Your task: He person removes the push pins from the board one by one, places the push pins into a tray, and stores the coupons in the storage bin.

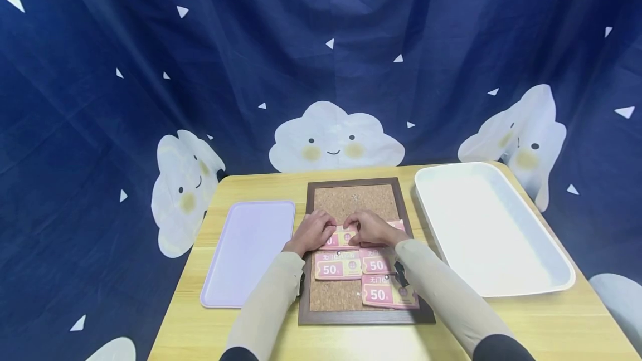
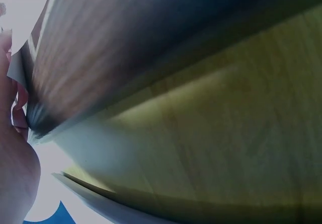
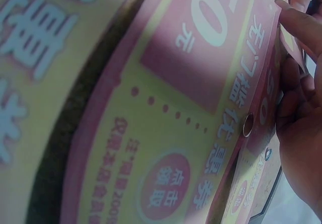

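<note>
Pink and yellow coupons printed "50" lie in rows on a cork board with a dark brown frame. Over the upper row, my left hand pinches the left part of one coupon, fingers bent. From the other side my right hand pinches that coupon's right end with thumb and fingers. The left wrist view catches only part of the left hand at its edge. In the right wrist view, the right hand is beyond a lower coupon with a round pin head at its edge.
Small clear pins sit on the upper cork. A lilac tray lies left of the board, and a deep white tray stands to its right. Behind the wooden table hangs a dark blue curtain with clouds.
</note>
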Motion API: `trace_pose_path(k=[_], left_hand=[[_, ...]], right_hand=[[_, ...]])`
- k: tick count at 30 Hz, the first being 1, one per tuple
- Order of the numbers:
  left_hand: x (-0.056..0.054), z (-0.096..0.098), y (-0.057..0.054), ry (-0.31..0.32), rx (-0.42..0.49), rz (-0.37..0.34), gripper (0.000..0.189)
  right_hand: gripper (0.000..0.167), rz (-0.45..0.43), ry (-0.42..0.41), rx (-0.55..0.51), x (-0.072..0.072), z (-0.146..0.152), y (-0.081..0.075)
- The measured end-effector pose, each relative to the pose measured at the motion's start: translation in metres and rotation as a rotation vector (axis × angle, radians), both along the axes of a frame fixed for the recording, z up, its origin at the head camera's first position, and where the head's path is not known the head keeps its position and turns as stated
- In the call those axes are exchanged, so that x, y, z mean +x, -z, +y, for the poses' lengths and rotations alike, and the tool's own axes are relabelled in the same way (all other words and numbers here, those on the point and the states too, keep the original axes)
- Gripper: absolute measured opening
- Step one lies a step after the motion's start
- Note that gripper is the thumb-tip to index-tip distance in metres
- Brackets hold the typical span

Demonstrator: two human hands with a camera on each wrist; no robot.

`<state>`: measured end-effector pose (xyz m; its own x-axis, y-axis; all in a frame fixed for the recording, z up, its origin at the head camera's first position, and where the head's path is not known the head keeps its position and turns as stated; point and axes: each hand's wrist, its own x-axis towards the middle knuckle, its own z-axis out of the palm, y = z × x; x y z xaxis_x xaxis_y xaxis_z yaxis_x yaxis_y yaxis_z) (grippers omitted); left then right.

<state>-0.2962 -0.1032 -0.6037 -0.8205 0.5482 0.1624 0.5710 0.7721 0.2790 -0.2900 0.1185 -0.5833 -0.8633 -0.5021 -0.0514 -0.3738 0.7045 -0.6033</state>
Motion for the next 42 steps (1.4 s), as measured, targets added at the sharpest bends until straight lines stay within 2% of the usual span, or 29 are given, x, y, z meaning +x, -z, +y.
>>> trace_pose_path(k=[4, 14, 22, 32, 42], left_hand=[[0.0006, -0.0005, -0.0021, -0.017, 0.038, -0.026, 0.018], [-0.0001, 0.002, -0.0033, -0.059, 0.009, -0.053, 0.018], [0.0009, 0.0043, -0.0052, -0.067, 0.023, -0.069, 0.017], [0.0018, 0.0045, -0.0019, -0.064, 0.021, -0.013, 0.014], [-0.0011, 0.0037, -0.0013, -0.04, -0.02, -0.02, 0.015]], right_hand=[[0.042, -0.008, -0.001, -0.004, -0.0003, 0.0004, 0.0003], [0.042, -0.038, 0.013, -0.001, -0.0006, 0.0, 0.0002], [0.043, -0.018, 0.002, -0.008, -0.0009, 0.0013, 0.001], [0.043, -0.019, 0.004, -0.014, -0.0006, 0.0009, 0.003], [0.043, -0.049, 0.003, -0.025, -0.0014, 0.0022, 0.0002]])
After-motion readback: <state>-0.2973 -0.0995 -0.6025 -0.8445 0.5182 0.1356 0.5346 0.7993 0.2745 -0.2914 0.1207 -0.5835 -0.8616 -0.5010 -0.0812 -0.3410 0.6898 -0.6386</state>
